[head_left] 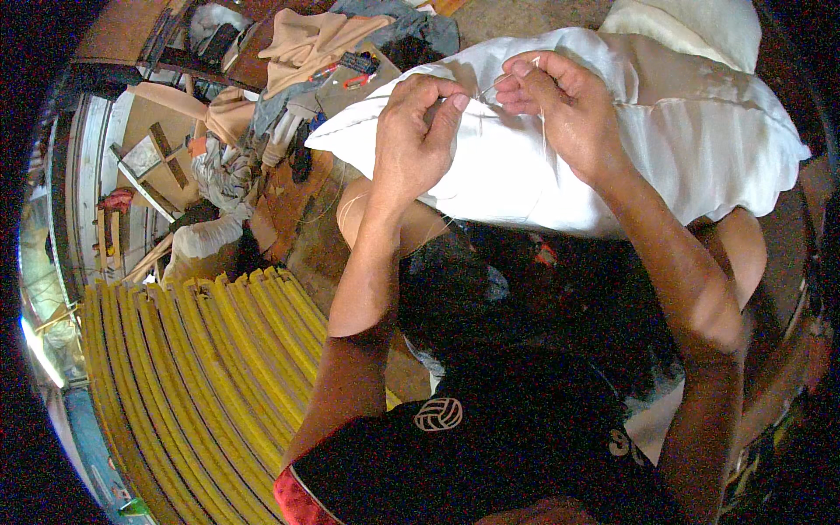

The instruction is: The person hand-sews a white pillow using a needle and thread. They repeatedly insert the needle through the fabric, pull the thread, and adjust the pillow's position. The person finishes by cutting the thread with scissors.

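- A white pillow (665, 131) is laid across the person's lap, with its near edge resting over both knees and its far edge toward the cluttered floor.
- The left hand (416, 140) is pressed on the pillow's upper seam, with the fingers curled and thumb and forefinger pinched on the fabric there.
- The right hand (560, 101) is set just beside it on the same seam, the fingertips closed on a thin needle (492, 85); a fine thread (544, 140) is seen running down from that hand over the white cloth.
- A second white cushion (691, 26) is seen behind the pillow, at the upper right.
- Beige cloth (306, 44) is heaped beyond the pillow's left end, with a small red tool (354, 81) lying on a grey sheet next to it.
- Yellow ribbed slats (201, 367) are spread along the person's left side.
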A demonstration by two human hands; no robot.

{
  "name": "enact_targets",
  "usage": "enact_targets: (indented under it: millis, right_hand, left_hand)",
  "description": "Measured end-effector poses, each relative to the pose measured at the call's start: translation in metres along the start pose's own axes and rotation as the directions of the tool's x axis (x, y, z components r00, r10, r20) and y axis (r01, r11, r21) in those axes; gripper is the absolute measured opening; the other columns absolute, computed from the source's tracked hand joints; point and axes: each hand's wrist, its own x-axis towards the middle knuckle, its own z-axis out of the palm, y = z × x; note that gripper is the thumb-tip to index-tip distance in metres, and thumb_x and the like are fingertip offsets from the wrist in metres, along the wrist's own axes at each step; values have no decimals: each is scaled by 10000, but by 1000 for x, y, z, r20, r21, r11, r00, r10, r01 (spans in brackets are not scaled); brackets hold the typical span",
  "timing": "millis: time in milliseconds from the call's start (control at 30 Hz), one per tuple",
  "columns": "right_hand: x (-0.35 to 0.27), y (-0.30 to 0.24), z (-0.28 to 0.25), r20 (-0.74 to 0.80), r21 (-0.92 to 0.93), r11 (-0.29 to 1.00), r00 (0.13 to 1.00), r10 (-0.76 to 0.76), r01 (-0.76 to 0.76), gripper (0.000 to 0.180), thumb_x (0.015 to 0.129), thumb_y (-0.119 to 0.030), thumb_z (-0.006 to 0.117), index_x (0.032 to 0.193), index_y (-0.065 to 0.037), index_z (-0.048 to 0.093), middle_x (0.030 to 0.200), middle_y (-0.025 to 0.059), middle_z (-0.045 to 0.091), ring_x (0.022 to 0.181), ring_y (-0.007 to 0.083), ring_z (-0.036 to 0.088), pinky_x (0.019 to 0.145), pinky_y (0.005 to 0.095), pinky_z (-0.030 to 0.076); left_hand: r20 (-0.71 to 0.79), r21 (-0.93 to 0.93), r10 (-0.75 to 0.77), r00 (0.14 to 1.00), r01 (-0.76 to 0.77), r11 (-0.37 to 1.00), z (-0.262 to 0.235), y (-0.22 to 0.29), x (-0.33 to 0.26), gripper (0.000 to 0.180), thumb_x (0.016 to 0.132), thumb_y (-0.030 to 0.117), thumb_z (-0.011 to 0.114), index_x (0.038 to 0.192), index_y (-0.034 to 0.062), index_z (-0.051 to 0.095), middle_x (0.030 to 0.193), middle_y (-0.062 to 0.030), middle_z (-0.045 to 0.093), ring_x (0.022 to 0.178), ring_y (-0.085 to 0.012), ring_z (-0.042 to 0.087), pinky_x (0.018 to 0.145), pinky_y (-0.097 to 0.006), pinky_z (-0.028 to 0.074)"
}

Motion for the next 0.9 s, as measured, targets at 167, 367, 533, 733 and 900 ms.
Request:
enact_targets:
  millis: [167, 367, 533, 733, 900]
  right_hand:
    - [3, 4, -5, 48, 124, 984, 991, 125, -130, 274, 1019, -214, 562, 1076, 37, 655, 936, 124, 725, 863, 187, 709, 798, 306, 578]
    - [4, 3, -7, 95, 269, 933, 970, 222, -240, 241, 1001, -212, 587, 1089, 10, 626, 957, 110, 685, 880, 200, 683, 858, 333, 559]
    - [4, 2, -10, 77, 287, 930, 973, 216, -229, 232, 994, -205, 593, 1084, 7, 626, 953, 110, 684, 872, 201, 683, 846, 331, 559]
    - [3, 0, -8, 57, 248, 938, 971, 233, -240, 220, 992, -197, 595, 1076, 4, 623, 951, 107, 682, 864, 195, 682, 833, 323, 560]
    - [4, 3, -9, 78, 250, 938, 971, 228, -241, 203, 992, -192, 594, 1069, -6, 625, 943, 103, 680, 858, 195, 682, 835, 325, 561]
  left_hand:
    - [6, -22, 3, 1000, -3, 1000, 5, -3, -1, 99, 914, 102, 658, 936, 5, 665, 909, -142, 648, 856, -304, 617, 766, -377, 488]
    - [1, -57, -72, 997, 72, 996, 8, 4, -3, 109, 915, 109, 662, 949, 5, 660, 902, -130, 640, 849, -276, 618, 749, -354, 491]
    - [50, -100, -31, 998, 36, 994, -1, -5, -2, 151, 868, 121, 720, 964, 12, 682, 915, -122, 646, 889, -266, 617, 806, -350, 483]
    - [103, -86, -98, 990, 107, 990, -1, 0, -2, 172, 829, 111, 752, 961, 17, 697, 931, -124, 651, 941, -268, 613, 846, -346, 479]
    - [117, -129, -135, 984, 150, 980, 2, -6, -5, 159, 832, 96, 740, 960, 16, 689, 935, -123, 641, 924, -256, 610, 814, -343, 483]
